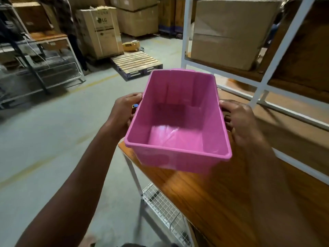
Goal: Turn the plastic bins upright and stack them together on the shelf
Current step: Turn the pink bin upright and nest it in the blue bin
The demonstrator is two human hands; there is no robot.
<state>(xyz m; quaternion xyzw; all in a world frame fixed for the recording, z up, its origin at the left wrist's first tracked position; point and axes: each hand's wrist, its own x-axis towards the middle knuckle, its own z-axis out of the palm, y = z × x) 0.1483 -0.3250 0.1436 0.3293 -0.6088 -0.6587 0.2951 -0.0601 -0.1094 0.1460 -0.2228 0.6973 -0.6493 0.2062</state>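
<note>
Pink, open-topped rectangular plastic bin (178,122) is already upright, clamped by its long sides between our left hand (124,111) and right hand (242,122) above the wooden shelf board's (222,202) near-left corner, leaving setting down and stacking, with no other bin visible.

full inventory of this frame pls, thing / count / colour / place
plastic bin: 1, pink, upright and empty, held over the near corner of the wooden shelf
wooden shelf: 1, brown top on a white frame, lower right
wire mesh rack: 1, white, under the shelf edge
cardboard box: 1, brown, on the upper shelf at right
LG carton: 1, brown, far left-centre on the floor
stacked cartons: several, brown, back wall
pallet: 1, pale wood, on the floor behind the bin
metal rack: 1, grey, far left
left hand: gripping the bin's left rim
right hand: gripping the bin's right rim
</note>
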